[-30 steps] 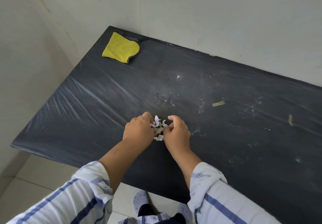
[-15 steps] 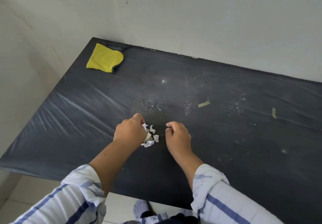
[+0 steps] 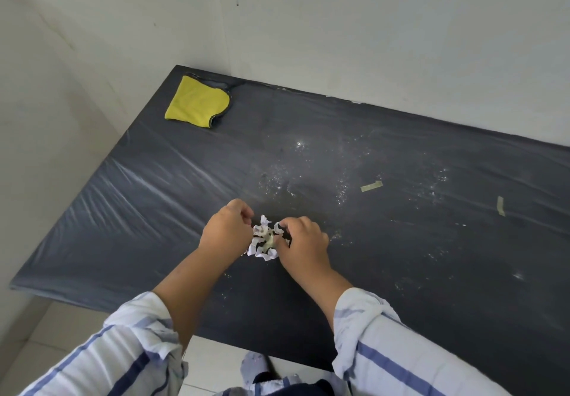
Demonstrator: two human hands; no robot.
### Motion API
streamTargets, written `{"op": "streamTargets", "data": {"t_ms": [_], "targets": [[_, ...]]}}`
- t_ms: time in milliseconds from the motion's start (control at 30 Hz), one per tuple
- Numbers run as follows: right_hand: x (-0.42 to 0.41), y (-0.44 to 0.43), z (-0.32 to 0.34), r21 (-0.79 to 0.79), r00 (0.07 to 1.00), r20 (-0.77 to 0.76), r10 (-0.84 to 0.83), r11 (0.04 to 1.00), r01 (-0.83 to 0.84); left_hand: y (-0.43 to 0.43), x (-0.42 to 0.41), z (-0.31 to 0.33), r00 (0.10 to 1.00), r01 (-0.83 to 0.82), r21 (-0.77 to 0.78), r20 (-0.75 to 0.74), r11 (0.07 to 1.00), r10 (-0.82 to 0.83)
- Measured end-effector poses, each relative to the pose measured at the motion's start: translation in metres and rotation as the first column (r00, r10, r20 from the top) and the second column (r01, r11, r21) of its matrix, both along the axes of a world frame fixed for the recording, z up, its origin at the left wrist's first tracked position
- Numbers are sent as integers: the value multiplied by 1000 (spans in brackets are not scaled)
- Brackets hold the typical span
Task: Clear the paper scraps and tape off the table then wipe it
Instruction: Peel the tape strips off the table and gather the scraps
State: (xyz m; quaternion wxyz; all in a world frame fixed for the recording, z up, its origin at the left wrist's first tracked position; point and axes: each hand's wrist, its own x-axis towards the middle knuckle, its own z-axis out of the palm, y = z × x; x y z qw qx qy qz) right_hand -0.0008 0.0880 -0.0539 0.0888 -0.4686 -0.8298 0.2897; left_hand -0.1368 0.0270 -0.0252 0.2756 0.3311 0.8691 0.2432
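Left hand [image 3: 226, 232] and right hand [image 3: 303, 247]: fingers curled, both pinching one clump of paper scraps [image 3: 262, 241] between them. The clump is at the table [image 3: 123, 210] surface, toward the front edge — contact unclear. A tape strip [image 3: 371, 186] lies flat beyond the right hand, and a second tape strip [image 3: 500, 206] further right. The yellow cloth [image 3: 197, 102] sits in the far left corner — well apart.

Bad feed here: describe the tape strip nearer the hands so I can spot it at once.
On the black table, look right of the middle, just beyond the right hand. The tape strip lies there among white specks, pale greenish and slanting nearly sideways. The other tape strip lies farther right and runs almost straight up.
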Motion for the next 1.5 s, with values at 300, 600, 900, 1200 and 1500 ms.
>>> {"op": "streamTargets", "data": {"t_ms": [300,600,900,1200,1500], "targets": [[36,19,-3,72,990,40,-134,989,130,26,48,-2,930,297,145,-267,944,-252],[103,73,-3,112,965,86,-246,965,236,89,116,-23,827,540,-15,-179,842,-533],[135,143,-13,153,987,52,-150,978,141,152,135,-40,906,364,47,-248,930,-342],[137,185,-28,275,998,43,-49,961,35,206,137,-48,910,339,137,-298,931,-288],[137,188,-34,277,996,41,-76,959,62,246,126,-24,768,589,-86,-249,803,-590]]}}
